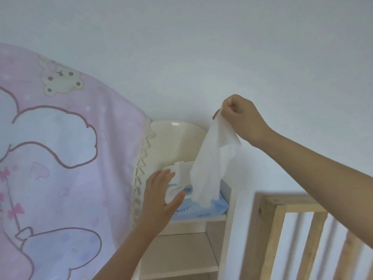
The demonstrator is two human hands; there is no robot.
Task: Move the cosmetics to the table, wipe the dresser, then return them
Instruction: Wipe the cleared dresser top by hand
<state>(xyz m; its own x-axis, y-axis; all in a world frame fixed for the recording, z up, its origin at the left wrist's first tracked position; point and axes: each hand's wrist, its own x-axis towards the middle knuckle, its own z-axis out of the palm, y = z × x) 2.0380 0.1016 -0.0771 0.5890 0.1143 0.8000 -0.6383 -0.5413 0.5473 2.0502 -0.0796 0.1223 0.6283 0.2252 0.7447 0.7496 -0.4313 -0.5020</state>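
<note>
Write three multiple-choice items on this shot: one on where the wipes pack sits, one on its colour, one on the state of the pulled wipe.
1. Where is the wipes pack?
A. on the cream shelf unit
B. on the floor
C. on the wooden rail

2. What colour is the pack?
A. red
B. light blue
C. black

3. What state is the white wipe in?
A. folded flat on a shelf
B. balled up in the left hand
C. hanging from the right hand, lower end at the pack's opening

Answers: 1 A, it rests on the top shelf beside the pink cloth. 2 B, its wrapper is pale blue. 3 C, right fingers pinch its top while the left hand steadies the pack.
</note>
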